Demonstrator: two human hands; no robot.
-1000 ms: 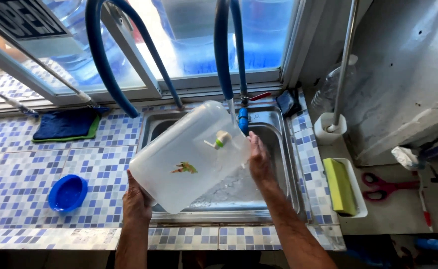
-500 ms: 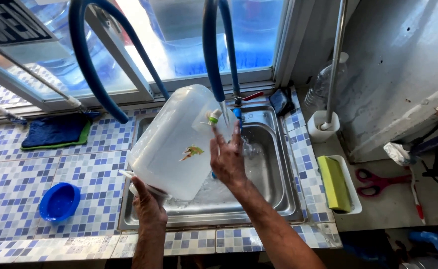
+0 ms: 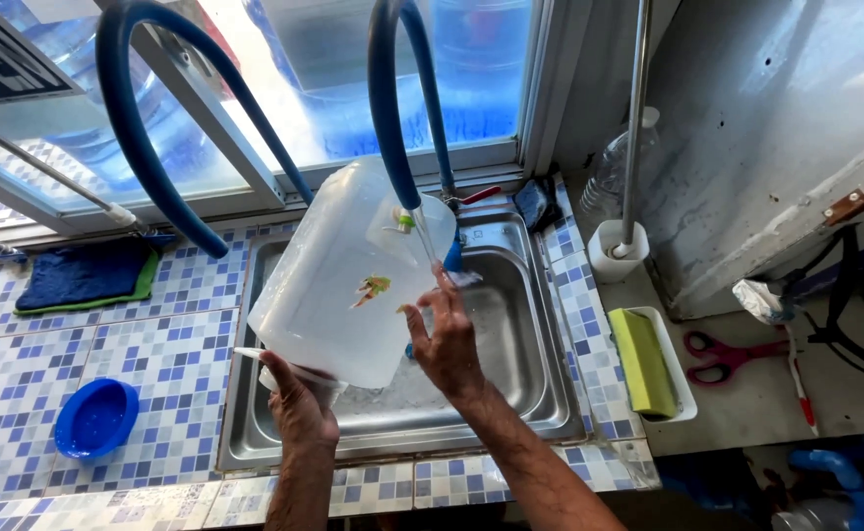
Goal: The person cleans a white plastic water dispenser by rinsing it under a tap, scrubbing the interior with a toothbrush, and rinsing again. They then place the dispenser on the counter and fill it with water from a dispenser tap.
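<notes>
Translucent plastic container (image 3: pixel 338 280) sits tilted at the centre of the frame, above the steel sink (image 3: pixel 520 364). The left hand (image 3: pixel 299 408) is closed around its lower edge, and the right hand (image 3: pixel 444 339) lies open against its right side. A small green and orange sticker (image 3: pixel 373 288) shows on its wall. The table (image 3: pixel 68 334) is covered with blue and white mosaic tiles; a window fills the upper part of the frame, with two blue hoses (image 3: pixel 151 128) curving in front of it. A blue bowl (image 3: pixel 95 418) lies at lower left, a blue cloth (image 3: pixel 83 272) at left. At right a yellow sponge (image 3: pixel 640 359) rests in a white tray, beside red scissors (image 3: pixel 732 354).
</notes>
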